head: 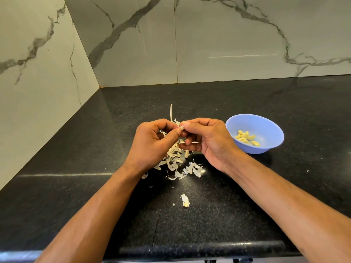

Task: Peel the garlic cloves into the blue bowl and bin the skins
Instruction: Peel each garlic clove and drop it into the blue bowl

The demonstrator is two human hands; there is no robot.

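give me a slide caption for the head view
Both hands, left hand and right hand, pinch a garlic clove above the skins, beside the blue bowl.
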